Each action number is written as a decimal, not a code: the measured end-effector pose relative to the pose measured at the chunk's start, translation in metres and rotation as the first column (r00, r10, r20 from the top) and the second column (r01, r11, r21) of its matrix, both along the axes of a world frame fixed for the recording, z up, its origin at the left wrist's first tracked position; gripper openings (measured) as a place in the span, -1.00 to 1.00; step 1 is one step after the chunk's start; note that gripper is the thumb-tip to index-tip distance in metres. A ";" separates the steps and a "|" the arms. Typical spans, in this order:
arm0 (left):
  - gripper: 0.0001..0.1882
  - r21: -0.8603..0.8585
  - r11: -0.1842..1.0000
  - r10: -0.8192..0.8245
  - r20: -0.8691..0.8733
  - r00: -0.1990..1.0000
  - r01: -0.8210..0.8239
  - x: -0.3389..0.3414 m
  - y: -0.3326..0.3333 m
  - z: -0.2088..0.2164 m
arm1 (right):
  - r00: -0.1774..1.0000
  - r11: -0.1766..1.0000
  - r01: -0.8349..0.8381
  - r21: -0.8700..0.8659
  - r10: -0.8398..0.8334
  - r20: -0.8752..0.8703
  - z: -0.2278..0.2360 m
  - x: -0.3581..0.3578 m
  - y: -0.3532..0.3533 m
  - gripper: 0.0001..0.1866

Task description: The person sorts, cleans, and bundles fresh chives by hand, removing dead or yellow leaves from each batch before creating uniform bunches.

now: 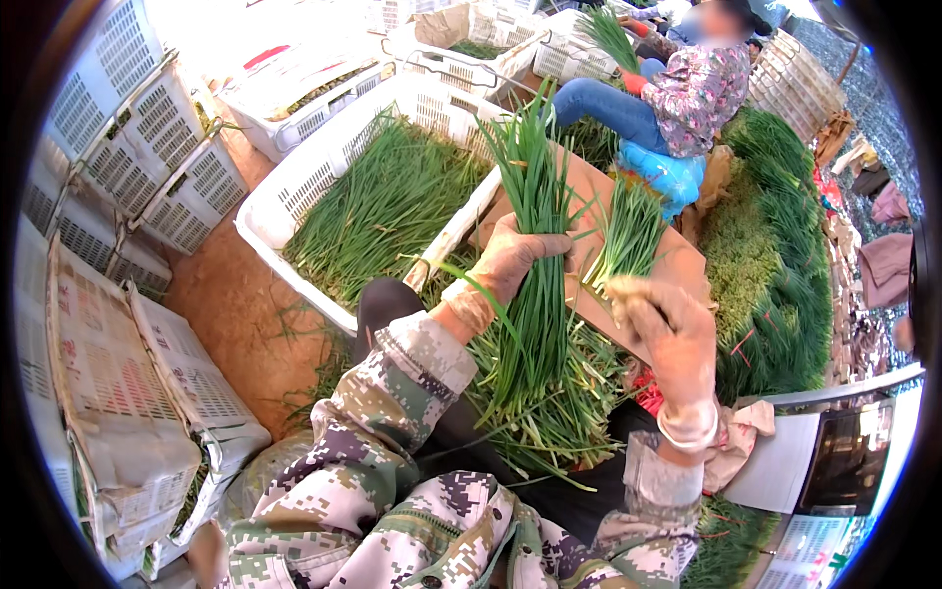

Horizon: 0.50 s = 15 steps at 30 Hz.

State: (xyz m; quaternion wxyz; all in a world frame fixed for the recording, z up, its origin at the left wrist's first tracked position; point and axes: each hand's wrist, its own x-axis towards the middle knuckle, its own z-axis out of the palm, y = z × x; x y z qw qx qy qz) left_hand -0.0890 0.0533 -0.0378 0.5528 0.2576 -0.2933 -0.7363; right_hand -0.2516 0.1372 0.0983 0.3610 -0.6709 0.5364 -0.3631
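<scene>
My left hand is closed round the middle of an upright bunch of long green chives, their leaves hanging down past my fist. To its right, my right hand is raised with its fingers curled in; the fingertips are slightly blurred, and whatever they may hold cannot be made out. Just beyond those fingers lies a smaller bunch of chives, its pale cut ends toward me, on a brown cardboard sheet. Loose chives are heaped across my lap below both hands.
A white crate of chives stands ahead on the left. Stacked white crates line the left side. A co-worker sits at the far right, holding chives in red-gloved hands. Beside them runs a long chive pile.
</scene>
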 end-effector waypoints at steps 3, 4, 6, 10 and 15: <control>-0.62 -0.085 0.996 0.027 -0.084 0.996 -0.035 -0.011 -0.004 -0.001 | 0.999 0.968 -0.049 -0.244 0.050 -0.002 -0.005 0.037 -0.039 -0.73; -0.58 -0.012 1.000 0.003 -0.135 0.991 -0.004 -0.013 -0.002 -0.001 | 0.998 0.920 -0.069 -0.385 0.063 -0.027 -0.012 0.044 -0.053 -0.72; -0.65 -0.010 1.000 0.028 -0.088 0.996 -0.029 -0.013 -0.002 0.001 | 0.993 0.906 -0.088 -0.413 0.044 -0.114 -0.023 0.056 -0.077 -0.71; -0.57 -0.011 1.000 0.011 0.019 1.000 -0.011 -0.008 -0.005 -0.008 | 0.869 0.912 -0.117 -0.393 -0.098 -0.486 -0.031 0.062 -0.105 -0.59; -0.61 -0.038 0.999 0.008 0.004 1.000 -0.008 -0.011 -0.002 -0.005 | 0.767 0.883 -0.148 -0.445 -0.182 -0.616 -0.030 0.059 -0.113 -0.67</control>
